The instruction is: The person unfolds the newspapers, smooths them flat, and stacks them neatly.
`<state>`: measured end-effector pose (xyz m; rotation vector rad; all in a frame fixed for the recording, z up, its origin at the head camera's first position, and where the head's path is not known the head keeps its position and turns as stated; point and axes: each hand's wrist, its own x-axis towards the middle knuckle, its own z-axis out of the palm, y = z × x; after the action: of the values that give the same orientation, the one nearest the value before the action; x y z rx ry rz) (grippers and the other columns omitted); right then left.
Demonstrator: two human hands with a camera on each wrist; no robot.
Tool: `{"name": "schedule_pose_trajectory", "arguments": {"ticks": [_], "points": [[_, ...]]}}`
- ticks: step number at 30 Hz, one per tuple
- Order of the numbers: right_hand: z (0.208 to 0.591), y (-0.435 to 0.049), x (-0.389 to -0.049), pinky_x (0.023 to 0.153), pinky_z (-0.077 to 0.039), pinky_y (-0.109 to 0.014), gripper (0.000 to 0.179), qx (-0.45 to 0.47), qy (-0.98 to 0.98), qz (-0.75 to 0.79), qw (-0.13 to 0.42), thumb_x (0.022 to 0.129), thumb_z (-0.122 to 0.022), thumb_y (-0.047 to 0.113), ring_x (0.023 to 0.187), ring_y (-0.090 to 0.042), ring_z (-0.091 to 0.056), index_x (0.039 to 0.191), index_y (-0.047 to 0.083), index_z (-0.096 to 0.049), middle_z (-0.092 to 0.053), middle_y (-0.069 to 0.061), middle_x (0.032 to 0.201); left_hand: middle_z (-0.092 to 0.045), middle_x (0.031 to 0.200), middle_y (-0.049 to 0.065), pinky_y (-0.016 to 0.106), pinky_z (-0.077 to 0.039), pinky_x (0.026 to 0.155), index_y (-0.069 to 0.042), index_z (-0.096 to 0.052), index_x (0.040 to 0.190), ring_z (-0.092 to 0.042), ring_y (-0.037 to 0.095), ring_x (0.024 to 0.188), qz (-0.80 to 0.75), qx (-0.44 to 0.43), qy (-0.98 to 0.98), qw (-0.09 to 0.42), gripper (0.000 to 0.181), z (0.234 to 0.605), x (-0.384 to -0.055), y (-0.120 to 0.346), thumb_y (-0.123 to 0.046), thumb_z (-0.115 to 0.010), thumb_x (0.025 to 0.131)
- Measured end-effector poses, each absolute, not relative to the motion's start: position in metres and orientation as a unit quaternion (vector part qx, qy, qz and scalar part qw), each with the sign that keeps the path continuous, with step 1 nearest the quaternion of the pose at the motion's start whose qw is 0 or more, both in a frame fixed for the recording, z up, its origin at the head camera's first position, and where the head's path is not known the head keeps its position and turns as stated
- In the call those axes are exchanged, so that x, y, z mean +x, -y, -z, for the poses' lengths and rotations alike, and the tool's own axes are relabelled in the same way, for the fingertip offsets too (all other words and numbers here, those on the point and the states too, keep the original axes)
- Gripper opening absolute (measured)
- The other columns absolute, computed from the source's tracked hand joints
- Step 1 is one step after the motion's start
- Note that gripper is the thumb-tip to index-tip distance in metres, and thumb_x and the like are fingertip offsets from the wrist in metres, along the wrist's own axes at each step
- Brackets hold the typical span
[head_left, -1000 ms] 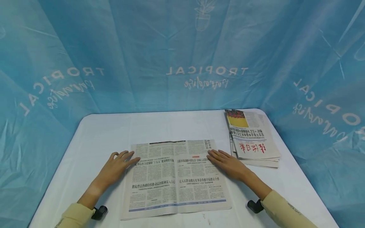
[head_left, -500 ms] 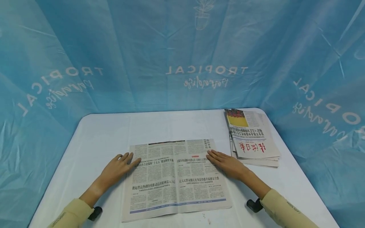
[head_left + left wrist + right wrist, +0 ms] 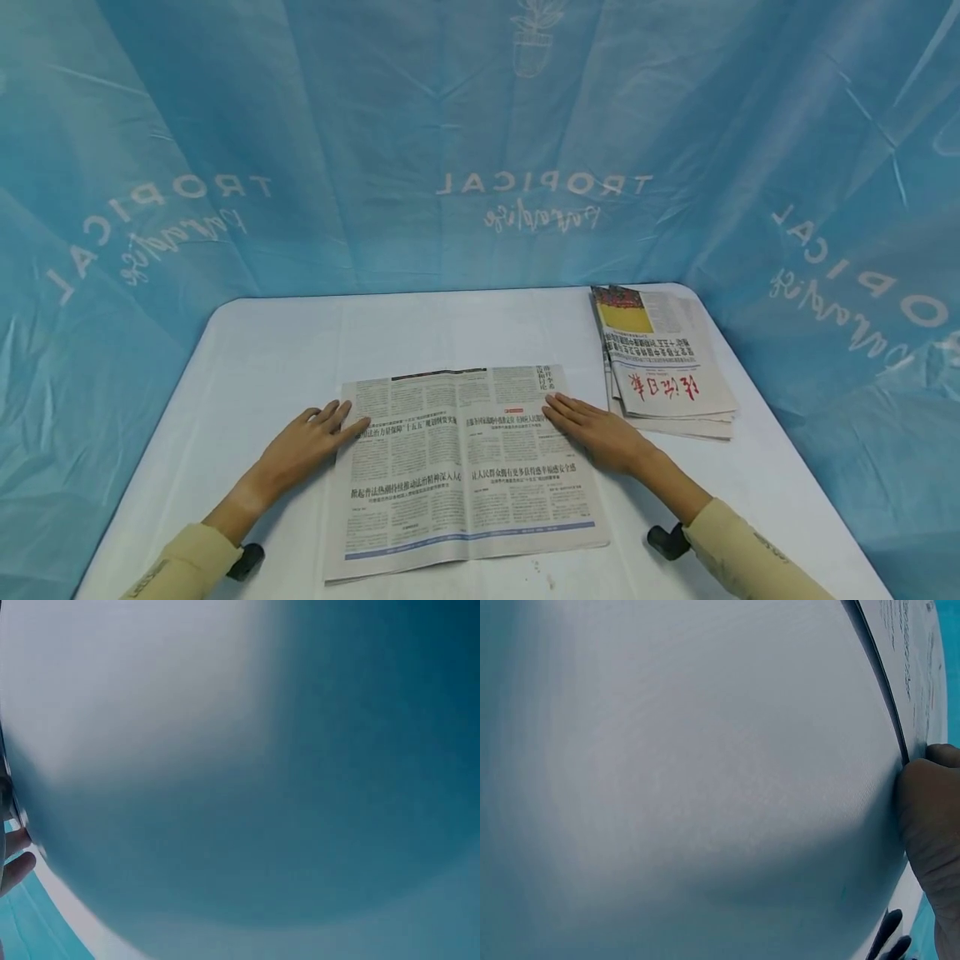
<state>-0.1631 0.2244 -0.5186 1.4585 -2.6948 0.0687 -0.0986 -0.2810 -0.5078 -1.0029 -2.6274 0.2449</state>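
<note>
A folded newspaper [image 3: 420,517] lies flat on the white table, a vertical crease down its middle. At its left edge is my left hand [image 3: 303,442], with the thumb [image 3: 356,428] lying on the page and the fingers just beyond the paper's side. My right hand [image 3: 596,433] rests with straight fingers on the upper right edge of the page. The left wrist view catches only a few fingertips [image 3: 19,871] at its left border. In the right wrist view, part of the right hand [image 3: 934,825] shows beside the newspaper's edge [image 3: 915,667].
A stack of folded newspapers [image 3: 667,358] lies at the table's back right, beyond the right hand. The white table [image 3: 277,350] is enclosed by a blue printed curtain [image 3: 397,233]. Dark wrist devices [image 3: 667,542] sit under both sleeves.
The newspaper's lower left corner has shifted slightly right and toward the front. My left hand has moved a little along with its edge, while the right hand stays nearly still.
</note>
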Motion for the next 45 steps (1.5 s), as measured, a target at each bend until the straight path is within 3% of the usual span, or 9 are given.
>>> {"name": "schedule_pose_trajectory", "arguments": {"ticks": [11, 18, 22, 26, 30, 34, 38, 41, 45], "points": [[0.523, -0.224, -0.162, 0.110, -0.037, -0.045, 0.066, 0.467, 0.883, -0.030, 0.034, 0.091, -0.066, 0.006, 0.143, -0.032, -0.035, 0.150, 0.006, -0.036, -0.034, -0.012, 0.156, -0.064, 0.121, 0.022, 0.051, -0.052, 0.082, -0.020, -0.062, 0.132, -0.064, 0.039, 0.106, -0.039, -0.322, 0.936, 0.134, 0.048, 0.502, -0.102, 0.272, -0.021, -0.072, 0.086], [0.529, -0.225, -0.162, 0.114, -0.028, -0.048, 0.062, 0.490, 0.866, -0.007, 0.097, 0.091, -0.064, 0.013, 0.140, -0.033, -0.040, 0.147, 0.004, -0.040, -0.042, -0.013, 0.152, -0.067, 0.119, 0.019, 0.053, -0.051, 0.082, -0.018, -0.066, 0.126, -0.064, 0.040, 0.108, 0.067, -0.275, 0.953, 0.108, 0.041, 0.495, -0.100, 0.269, -0.024, -0.071, 0.086], [0.530, -0.225, -0.159, 0.114, -0.025, -0.049, 0.054, 0.500, 0.857, -0.014, 0.121, 0.104, -0.046, 0.034, 0.138, -0.034, -0.041, 0.147, 0.003, -0.041, -0.043, -0.015, 0.151, -0.070, 0.113, 0.012, 0.056, -0.047, 0.088, -0.017, -0.067, 0.122, -0.064, 0.039, 0.109, 0.091, -0.271, 0.950, 0.129, 0.039, 0.492, -0.095, 0.265, -0.032, -0.070, 0.086], [0.527, -0.226, -0.157, 0.116, -0.022, -0.049, 0.072, 0.497, 0.858, -0.018, 0.131, 0.103, -0.023, 0.056, 0.138, -0.033, -0.042, 0.147, 0.002, -0.041, -0.043, -0.015, 0.151, -0.070, 0.112, 0.009, 0.055, -0.047, 0.088, -0.015, -0.068, 0.119, -0.065, 0.035, 0.108, 0.107, -0.275, 0.943, 0.157, 0.038, 0.491, -0.093, 0.262, -0.030, -0.070, 0.085], [0.524, -0.228, -0.158, 0.115, -0.021, -0.051, 0.071, 0.496, 0.856, -0.020, 0.144, 0.105, -0.019, 0.054, 0.135, -0.033, -0.045, 0.145, 0.000, -0.042, -0.046, -0.016, 0.148, -0.070, 0.115, 0.009, 0.053, -0.049, 0.085, -0.011, -0.069, 0.119, -0.066, 0.029, 0.105, 0.144, -0.285, 0.932, 0.171, 0.039, 0.490, -0.094, 0.262, -0.024, -0.072, 0.082], [0.518, -0.231, -0.161, 0.113, -0.024, -0.053, 0.067, 0.502, 0.848, -0.070, 0.157, 0.106, -0.023, 0.049, 0.129, -0.034, -0.052, 0.141, -0.003, -0.046, -0.054, -0.015, 0.141, -0.070, 0.116, 0.007, 0.052, -0.050, 0.082, -0.011, -0.069, 0.119, -0.067, 0.028, 0.104, 0.177, -0.289, 0.925, 0.172, 0.040, 0.485, -0.090, 0.264, -0.022, -0.074, 0.081], [0.507, -0.233, -0.165, 0.114, -0.023, -0.051, 0.061, 0.492, 0.843, -0.167, 0.140, 0.104, -0.039, 0.046, 0.126, -0.035, -0.054, 0.139, -0.002, -0.048, -0.058, -0.012, 0.137, -0.070, 0.116, -0.005, 0.044, -0.052, 0.081, -0.018, -0.067, 0.123, -0.068, 0.016, 0.102, 0.239, -0.279, 0.919, 0.146, 0.036, 0.477, -0.087, 0.267, -0.022, -0.071, 0.087], [0.499, -0.232, -0.167, 0.113, -0.024, -0.049, 0.048, 0.479, 0.827, -0.272, 0.111, 0.100, -0.055, 0.029, 0.124, -0.033, -0.055, 0.136, -0.002, -0.052, -0.061, -0.014, 0.132, -0.070, 0.112, -0.009, 0.036, -0.053, 0.075, -0.021, -0.066, 0.124, -0.068, 0.009, 0.094, 0.295, -0.279, 0.905, 0.129, 0.034, 0.472, -0.087, 0.270, -0.018, -0.069, 0.090], [0.489, -0.224, -0.170, 0.107, -0.032, -0.039, 0.032, 0.448, 0.783, -0.417, 0.108, 0.092, -0.065, 0.009, 0.113, -0.021, -0.061, 0.121, -0.003, -0.062, -0.068, -0.010, 0.117, -0.073, 0.105, -0.003, 0.034, -0.054, 0.070, -0.018, -0.069, 0.116, -0.069, 0.010, 0.087, 0.321, -0.261, 0.899, 0.144, 0.024, 0.469, -0.093, 0.274, -0.012, -0.064, 0.093]]}}
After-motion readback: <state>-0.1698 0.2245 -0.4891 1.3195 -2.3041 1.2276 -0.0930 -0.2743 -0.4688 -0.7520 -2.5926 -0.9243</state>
